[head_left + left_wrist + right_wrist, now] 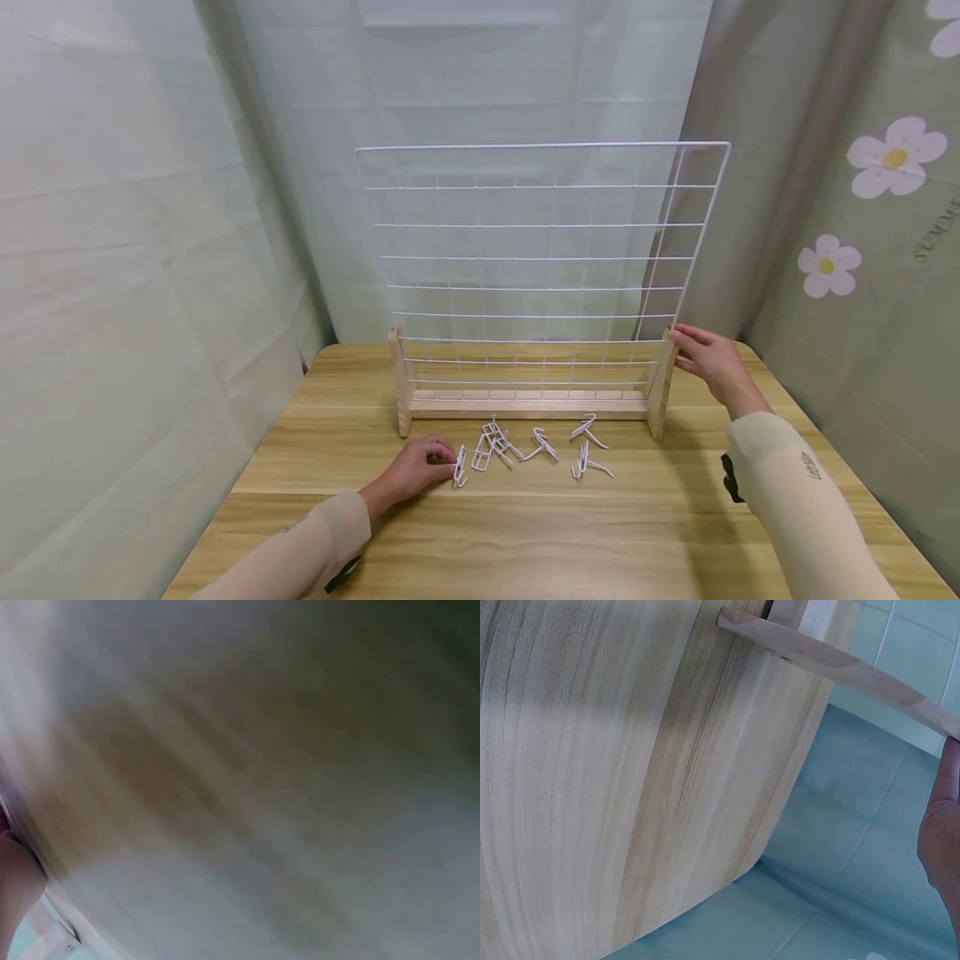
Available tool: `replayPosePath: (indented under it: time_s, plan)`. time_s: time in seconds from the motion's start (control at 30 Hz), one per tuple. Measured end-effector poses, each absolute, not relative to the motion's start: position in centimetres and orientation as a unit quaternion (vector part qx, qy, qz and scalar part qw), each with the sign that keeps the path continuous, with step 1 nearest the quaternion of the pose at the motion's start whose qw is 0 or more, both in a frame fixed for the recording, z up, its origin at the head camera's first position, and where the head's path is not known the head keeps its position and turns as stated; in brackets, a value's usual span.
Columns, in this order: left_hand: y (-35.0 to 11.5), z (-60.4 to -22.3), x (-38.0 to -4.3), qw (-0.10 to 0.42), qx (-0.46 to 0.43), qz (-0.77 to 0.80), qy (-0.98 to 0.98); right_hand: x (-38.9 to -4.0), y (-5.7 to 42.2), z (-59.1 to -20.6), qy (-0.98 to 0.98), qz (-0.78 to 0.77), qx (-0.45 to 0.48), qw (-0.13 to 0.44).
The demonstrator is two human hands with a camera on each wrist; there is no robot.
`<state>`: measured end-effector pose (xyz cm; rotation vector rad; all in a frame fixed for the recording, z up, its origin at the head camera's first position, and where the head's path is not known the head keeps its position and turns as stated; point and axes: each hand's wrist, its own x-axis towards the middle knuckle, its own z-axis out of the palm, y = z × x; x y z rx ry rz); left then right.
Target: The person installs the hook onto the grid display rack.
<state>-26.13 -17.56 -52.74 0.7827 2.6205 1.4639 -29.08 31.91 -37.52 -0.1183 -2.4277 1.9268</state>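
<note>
A white wire grid rack (551, 257) stands upright on a wooden base with two side posts. My right hand (716, 364) pinches the top of the right wooden post (660, 387), thumb and fingertips right where the grid meets it. In the right wrist view, my fingers (946, 780) lie against the upper end of that post (870, 679). At the front left, my left hand (415, 469) pinches a white wire hook (460, 467) at the tabletop. The left wrist view shows only a sliver of that hand (19, 877); the hook is out of sight there.
Several more white wire hooks lie in front of the base, among them an overlapping cluster (495, 442) and separate ones (588, 429) to its right. The wooden table (525, 533) ends at pale curtains (165, 250) on the left, back and right.
</note>
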Motion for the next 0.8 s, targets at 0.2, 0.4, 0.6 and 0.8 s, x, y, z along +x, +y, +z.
replayPosePath:
  time_s: [0.2,0.4,0.6,0.8]
  plan:
    - [-17.48,-52.63,-26.12,0.017,0.251,0.477,0.842,-29.07,31.88,-37.53,-0.783,0.62,-0.039,0.017]
    - [-17.43,-52.59,-26.34,0.022,0.225,0.482,0.846,-29.06,31.85,-37.51,-0.783,0.62,-0.039,0.018]
    - [-17.4,-52.41,-26.46,0.038,0.19,0.491,0.849,-29.06,31.84,-37.5,-0.78,0.624,-0.041,0.014]
    - [-17.34,-52.01,-26.39,0.037,0.165,0.498,0.851,-29.02,31.78,-37.43,-0.781,0.623,-0.041,0.013]
